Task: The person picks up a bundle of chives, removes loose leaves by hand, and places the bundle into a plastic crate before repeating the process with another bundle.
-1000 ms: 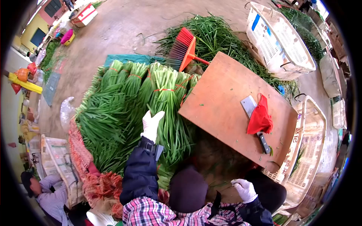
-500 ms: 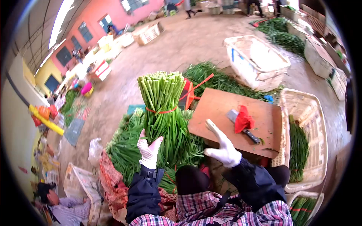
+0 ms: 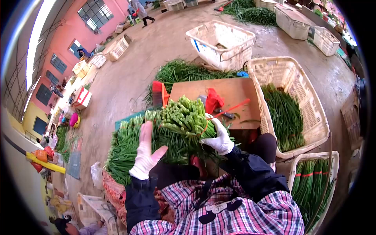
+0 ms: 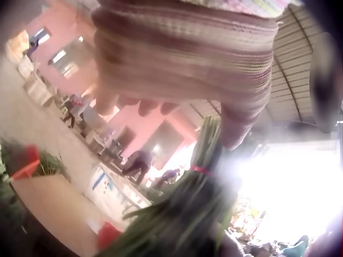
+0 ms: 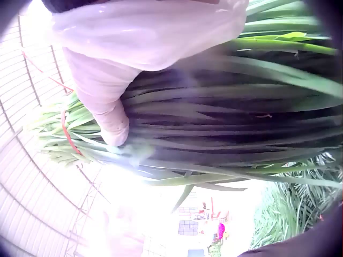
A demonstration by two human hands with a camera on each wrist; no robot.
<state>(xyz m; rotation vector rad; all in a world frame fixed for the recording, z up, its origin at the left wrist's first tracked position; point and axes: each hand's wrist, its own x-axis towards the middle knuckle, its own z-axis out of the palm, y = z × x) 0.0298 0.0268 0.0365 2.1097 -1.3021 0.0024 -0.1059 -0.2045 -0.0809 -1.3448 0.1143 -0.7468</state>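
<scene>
A thick bunch of garlic chives [image 3: 182, 117], bound with a red tie [image 3: 237, 105], is held up with its cut stem ends toward the head camera. My gloved right hand [image 3: 219, 137] grips the bunch from its right side, below the tie; its thumb lies along the leaves in the right wrist view. The white-gloved left hand [image 3: 147, 154] is raised just left of the bunch, fingers straight and thumb spread, holding nothing. In the left wrist view, this hand [image 4: 182, 59] appears above the tied stems [image 4: 206, 139]. More tied bunches [image 3: 131, 135] lie behind and to the left.
Beyond the bunch stands a brown board [image 3: 243, 92] carrying a red cloth [image 3: 213, 101] and a knife [image 3: 226, 114]. On the right are a large crate [image 3: 315, 117] with chives and a smaller crate [image 3: 291, 172] of tied bunches. Loose chives [image 3: 176, 74] and a broom [image 3: 157, 94] lie behind.
The left hand first touched the bunch on the pile, then held it upright; now it is off it. The right hand has come over and taken hold, and the bunch's stem ends tilt toward the head camera.
</scene>
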